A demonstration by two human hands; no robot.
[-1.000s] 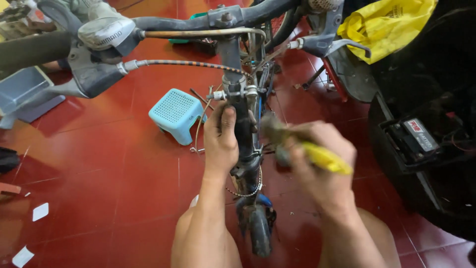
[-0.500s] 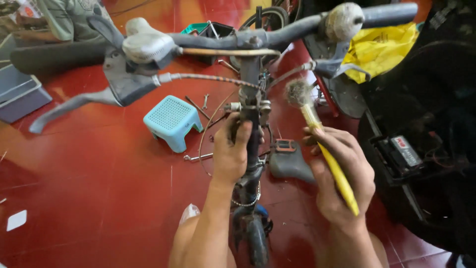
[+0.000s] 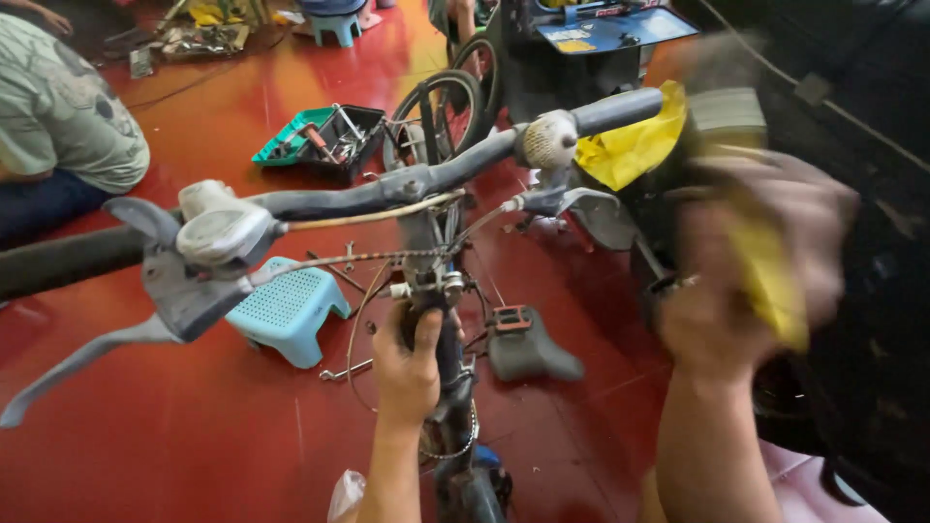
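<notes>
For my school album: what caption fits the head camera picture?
Left hand grips the bike frame; blurred right hand lifts a yellow brush.

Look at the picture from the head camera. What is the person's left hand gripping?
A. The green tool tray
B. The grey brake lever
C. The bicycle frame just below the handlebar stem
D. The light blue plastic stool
C: the left hand is wrapped around the bicycle frame below the stem, while the light blue stool stands apart on the red floor.
</notes>
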